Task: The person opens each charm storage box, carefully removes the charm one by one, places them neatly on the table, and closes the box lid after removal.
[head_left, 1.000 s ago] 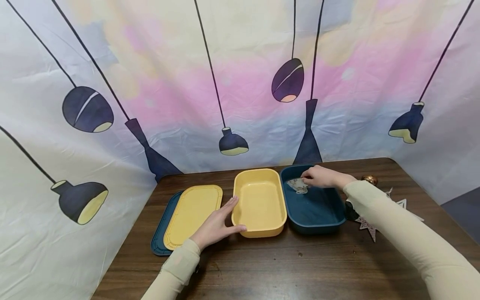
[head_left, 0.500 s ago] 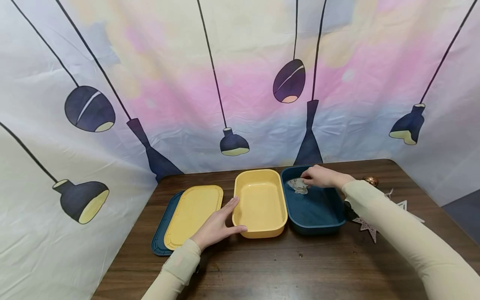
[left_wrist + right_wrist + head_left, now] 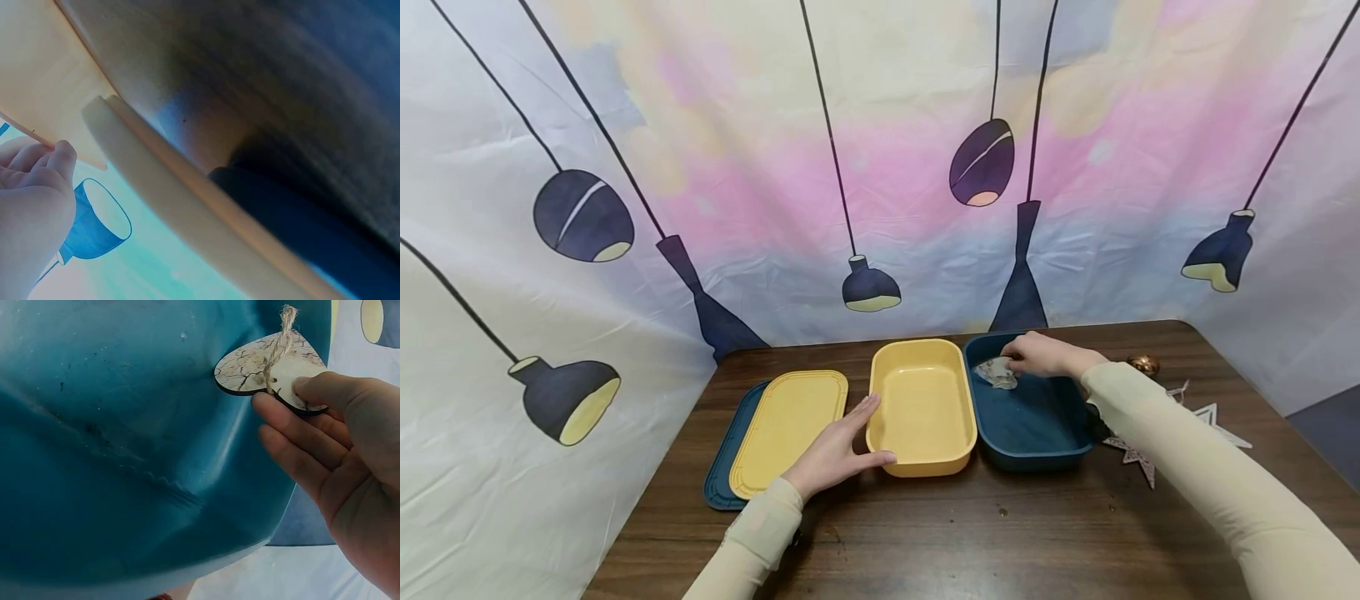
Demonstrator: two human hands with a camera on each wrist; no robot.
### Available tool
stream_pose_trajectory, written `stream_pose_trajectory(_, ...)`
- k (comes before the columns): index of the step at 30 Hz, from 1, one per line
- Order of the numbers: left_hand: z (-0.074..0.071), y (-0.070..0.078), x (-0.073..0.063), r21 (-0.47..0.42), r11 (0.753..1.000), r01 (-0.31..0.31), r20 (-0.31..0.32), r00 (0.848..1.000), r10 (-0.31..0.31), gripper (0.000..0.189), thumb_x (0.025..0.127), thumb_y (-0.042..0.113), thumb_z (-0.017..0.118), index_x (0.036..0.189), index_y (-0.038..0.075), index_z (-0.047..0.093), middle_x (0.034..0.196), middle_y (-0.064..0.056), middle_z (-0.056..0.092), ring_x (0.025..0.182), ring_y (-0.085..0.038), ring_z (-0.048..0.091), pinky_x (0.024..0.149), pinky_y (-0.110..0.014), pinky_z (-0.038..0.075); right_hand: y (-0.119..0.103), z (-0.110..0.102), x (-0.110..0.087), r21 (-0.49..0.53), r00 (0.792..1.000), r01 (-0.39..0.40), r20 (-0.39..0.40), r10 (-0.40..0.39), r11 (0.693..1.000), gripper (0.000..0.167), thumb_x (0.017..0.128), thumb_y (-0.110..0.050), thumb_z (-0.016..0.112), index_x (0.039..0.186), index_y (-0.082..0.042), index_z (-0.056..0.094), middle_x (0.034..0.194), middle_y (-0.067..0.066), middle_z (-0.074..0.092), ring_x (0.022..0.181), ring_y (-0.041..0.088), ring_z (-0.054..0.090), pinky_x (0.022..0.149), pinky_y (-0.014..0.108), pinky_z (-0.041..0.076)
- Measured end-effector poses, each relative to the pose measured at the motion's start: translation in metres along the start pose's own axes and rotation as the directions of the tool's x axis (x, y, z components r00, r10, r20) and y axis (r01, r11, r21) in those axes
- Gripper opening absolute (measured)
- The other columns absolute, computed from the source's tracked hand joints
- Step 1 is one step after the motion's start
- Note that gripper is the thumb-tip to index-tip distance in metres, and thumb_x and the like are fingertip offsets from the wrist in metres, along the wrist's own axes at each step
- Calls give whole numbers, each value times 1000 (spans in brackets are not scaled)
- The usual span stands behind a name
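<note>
Currently, heart (image 3: 247,367) pinched between thumb and fingers of right grip (image 3: 350,459), inside blue box (image 3: 1032,423), left grip (image 3: 837,454) spread against yellow box (image 3: 922,412)

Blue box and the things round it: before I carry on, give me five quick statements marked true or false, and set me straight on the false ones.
1. The right hand pinches the heart. True.
2. The two lids lie apart, with no overlap. False: the yellow lid lies over the blue lid.
3. The left hand touches the yellow box. True.
4. The heart is over the yellow box. False: it is at the blue box, near its far end.
5. In the head view, a copper ball lies on the table to the right of the blue box. True.
</note>
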State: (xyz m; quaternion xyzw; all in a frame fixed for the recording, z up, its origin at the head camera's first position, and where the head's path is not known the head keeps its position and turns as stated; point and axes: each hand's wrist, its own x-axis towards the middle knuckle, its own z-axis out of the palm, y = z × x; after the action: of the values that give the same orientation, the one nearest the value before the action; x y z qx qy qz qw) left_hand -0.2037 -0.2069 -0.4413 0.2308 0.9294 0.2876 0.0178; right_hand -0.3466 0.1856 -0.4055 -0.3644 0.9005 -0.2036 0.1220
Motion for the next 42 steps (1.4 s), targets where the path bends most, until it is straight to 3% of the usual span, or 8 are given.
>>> stream_pose_trajectory(12, -1, 2, 0, 5, 1000, 5, 0, 1000, -5, 103, 83, 68, 70, 161, 16, 27, 165, -1, 23, 150, -20, 26, 116, -50, 33, -1, 0, -1, 16, 1000, -14, -2, 14, 1000, 21, 106, -9, 50, 94, -5, 67, 74, 6, 58, 60, 12, 47, 62, 31, 41)
stream_pose_trajectory(23, -2, 2, 0, 1, 1000, 0, -5, 1000, 0, 102, 83, 67, 70, 161, 16, 28, 165, -2, 24, 149, -21, 28, 115, -49, 35, -7, -2, -4, 16, 1000, 16, -12, -16, 1000, 21, 106, -8, 50, 95, -3, 67, 80, 12, 62, 60, 12, 46, 63, 32, 42)
stream_pose_trajectory(32, 2, 0, 0, -1, 1000, 11, 8, 1000, -11, 105, 81, 71, 69, 161, 17, 27, 165, 1, 22, 149, -18, 26, 116, -46, 33, -7, -3, -6, 5, 1000, 14, -10, -14, 1000, 19, 106, -7, 51, 100, -3, 69, 84, 8, 66, 68, 21, 59, 64, 33, 45)
stream_pose_trajectory(37, 2, -1, -2, -4, 1000, 12, 7, 1000, -12, 105, 81, 70, 69, 161, 18, 27, 165, 1, 22, 149, -19, 26, 116, -47, 33, -11, -10, -4, -10, 999, 21, -32, -21, 1000, 20, 106, -7, 51, 94, -4, 67, 81, 12, 64, 61, 12, 49, 62, 32, 42)
stream_pose_trajectory(42, 0, -1, 0, -3, 1000, -8, -7, 1000, 8, 103, 82, 69, 70, 161, 16, 29, 165, -2, 24, 150, -20, 27, 115, -48, 34, -11, -22, -2, -8, 997, 16, -73, -17, 1000, 19, 105, -9, 52, 100, -3, 69, 81, 13, 64, 59, 12, 49, 62, 32, 43)
